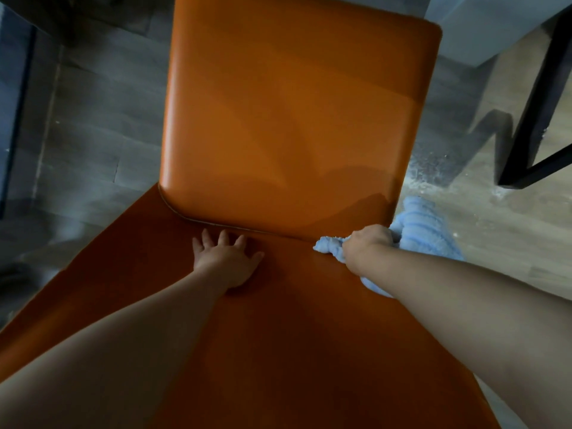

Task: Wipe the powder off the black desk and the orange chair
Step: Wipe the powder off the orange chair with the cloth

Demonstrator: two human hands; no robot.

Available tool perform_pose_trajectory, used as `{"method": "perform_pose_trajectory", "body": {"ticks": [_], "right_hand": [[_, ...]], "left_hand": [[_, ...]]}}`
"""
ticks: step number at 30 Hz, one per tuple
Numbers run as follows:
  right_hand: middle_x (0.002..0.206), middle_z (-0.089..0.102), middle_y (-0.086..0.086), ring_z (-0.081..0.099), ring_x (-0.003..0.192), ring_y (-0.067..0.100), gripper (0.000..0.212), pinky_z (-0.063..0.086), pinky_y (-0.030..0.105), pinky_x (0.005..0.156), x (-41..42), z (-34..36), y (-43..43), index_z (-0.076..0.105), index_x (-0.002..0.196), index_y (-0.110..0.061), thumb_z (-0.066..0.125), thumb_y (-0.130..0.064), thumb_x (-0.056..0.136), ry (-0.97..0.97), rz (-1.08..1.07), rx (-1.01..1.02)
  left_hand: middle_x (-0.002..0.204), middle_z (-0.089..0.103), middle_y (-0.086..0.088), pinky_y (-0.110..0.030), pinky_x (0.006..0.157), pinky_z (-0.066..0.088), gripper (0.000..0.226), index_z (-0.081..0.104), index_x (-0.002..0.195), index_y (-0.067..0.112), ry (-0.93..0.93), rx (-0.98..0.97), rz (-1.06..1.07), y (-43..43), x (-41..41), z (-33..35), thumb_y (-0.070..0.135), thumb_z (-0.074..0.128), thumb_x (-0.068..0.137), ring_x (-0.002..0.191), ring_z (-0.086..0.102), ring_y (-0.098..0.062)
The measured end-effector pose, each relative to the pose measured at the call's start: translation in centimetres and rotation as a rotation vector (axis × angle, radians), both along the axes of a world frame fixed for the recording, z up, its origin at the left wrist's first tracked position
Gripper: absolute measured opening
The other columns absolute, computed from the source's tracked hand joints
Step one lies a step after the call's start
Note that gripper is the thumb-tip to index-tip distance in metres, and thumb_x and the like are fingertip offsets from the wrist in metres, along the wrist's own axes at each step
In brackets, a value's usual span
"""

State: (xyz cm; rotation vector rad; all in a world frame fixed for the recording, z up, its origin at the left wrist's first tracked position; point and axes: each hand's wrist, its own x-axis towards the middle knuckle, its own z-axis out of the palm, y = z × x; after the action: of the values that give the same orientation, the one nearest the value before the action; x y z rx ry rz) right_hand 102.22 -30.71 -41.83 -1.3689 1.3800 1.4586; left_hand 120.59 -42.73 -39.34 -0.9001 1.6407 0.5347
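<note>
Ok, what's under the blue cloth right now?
The blue cloth, gripped by the right hand, lies over the orange chair seat's right edge. Any powder beneath it is hidden.

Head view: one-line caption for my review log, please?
Left hand rests flat on the orange chair seat while the right hand grips a blue cloth at the seat's edge.

Left hand flat on chair seat; cloth at right edge.

Both bare forearms reach forward, well apart. The left grip lies flat, palm down, fingers straight and spread, thumb pointing toward the right grip. That grip is a closed fist, knuckles up, its fingers curled under and hidden.
</note>
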Motion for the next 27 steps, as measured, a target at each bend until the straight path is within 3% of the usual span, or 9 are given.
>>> {"method": "perform_pose_trajectory", "body": {"ticks": [4,7,9,12,15,19,21,25,27], "right_hand": [[0.143,0.044,0.005,0.042,0.131,0.032,0.048,0.047,0.041,0.092,-3.7,0.8,0.8,0.033,0.144,-0.022,0.043,-0.021,0.098,0.090,-0.087,-0.004],[0.149,0.036,0.009,0.032,0.138,0.026,0.050,0.041,0.013,0.093,-7.2,1.6,2.1,0.027,0.145,-0.010,0.042,-0.022,0.099,0.144,-0.365,-0.067],[0.138,0.051,0.005,0.044,0.130,0.025,0.040,0.045,0.029,0.094,-7.7,3.6,1.9,0.041,0.138,-0.015,0.039,-0.019,0.098,0.230,-0.366,-0.219],[0.117,0.062,0.005,0.056,0.111,0.028,0.030,0.041,0.033,0.079,-5.5,5.3,1.2,0.056,0.122,-0.021,0.042,-0.022,0.095,-0.042,-0.425,-0.397],[0.118,0.061,0.009,0.055,0.110,0.029,0.031,0.033,0.032,0.078,-2.5,4.8,1.3,0.059,0.121,-0.020,0.045,-0.025,0.094,-0.304,-0.482,-0.257],[0.138,0.051,0.001,0.041,0.131,0.019,0.043,0.031,0.036,0.103,-3.3,3.4,0.8,0.053,0.130,-0.018,0.034,-0.035,0.095,-0.120,-0.465,-0.137],[0.130,0.057,0.003,0.047,0.126,0.021,0.041,0.032,0.039,0.100,-5.7,3.4,1.0,0.059,0.121,-0.016,0.037,-0.037,0.094,-0.059,-0.543,-0.179],[0.130,0.051,0.020,0.044,0.124,0.030,0.041,0.027,0.019,0.075,-12.2,4.0,3.3,0.047,0.129,0.002,0.043,-0.020,0.095,0.214,-0.793,-0.389],[0.113,0.060,0.011,0.052,0.110,0.028,0.027,0.033,0.029,0.083,-11.7,4.5,2.9,0.056,0.113,-0.012,0.043,-0.027,0.094,0.192,-0.606,-0.499]], "left_hand": [[0.159,-0.003,-0.004,-0.052,0.114,-0.003,0.070,0.002,0.150,0.033,-0.011,-0.003,-0.015,-0.1,-0.2,0.0,0.067,0.014,0.091,0.143,-0.009,-0.040],[0.159,-0.003,-0.004,-0.052,0.114,-0.003,0.068,0.002,0.150,0.032,-0.022,0.000,-0.019,-0.1,-0.2,0.2,0.065,0.015,0.092,0.143,-0.009,-0.040],[0.159,-0.004,-0.004,-0.053,0.115,-0.003,0.066,0.003,0.150,0.031,-0.031,0.004,-0.016,0.0,-0.5,0.4,0.062,0.016,0.093,0.143,-0.009,-0.039],[0.159,-0.003,-0.005,-0.053,0.114,-0.001,0.065,0.005,0.150,0.028,-0.043,0.024,-0.003,0.1,-1.0,0.7,0.059,0.017,0.095,0.144,-0.008,-0.039],[0.159,-0.004,-0.005,-0.052,0.115,-0.001,0.064,0.004,0.150,0.028,-0.057,0.028,0.008,0.2,-1.1,0.5,0.057,0.018,0.096,0.144,-0.009,-0.037],[0.159,-0.001,-0.003,-0.052,0.114,0.000,0.065,0.005,0.150,0.029,-0.020,0.002,-0.003,0.6,-0.5,0.0,0.060,0.016,0.094,0.144,-0.008,-0.036],[0.159,0.000,-0.002,-0.052,0.114,-0.001,0.066,0.005,0.150,0.029,-0.010,-0.009,-0.014,0.7,-0.3,-0.1,0.061,0.015,0.093,0.144,-0.007,-0.036],[0.159,-0.003,-0.004,-0.052,0.115,-0.001,0.067,0.004,0.150,0.029,-0.049,0.027,0.007,0.1,-0.7,-0.1,0.062,0.018,0.093,0.144,-0.008,-0.036],[0.159,-0.003,-0.005,-0.052,0.115,0.000,0.068,0.006,0.150,0.027,-0.064,0.038,0.023,-0.2,-1.1,0.0,0.061,0.021,0.094,0.144,-0.007,-0.036]]}}
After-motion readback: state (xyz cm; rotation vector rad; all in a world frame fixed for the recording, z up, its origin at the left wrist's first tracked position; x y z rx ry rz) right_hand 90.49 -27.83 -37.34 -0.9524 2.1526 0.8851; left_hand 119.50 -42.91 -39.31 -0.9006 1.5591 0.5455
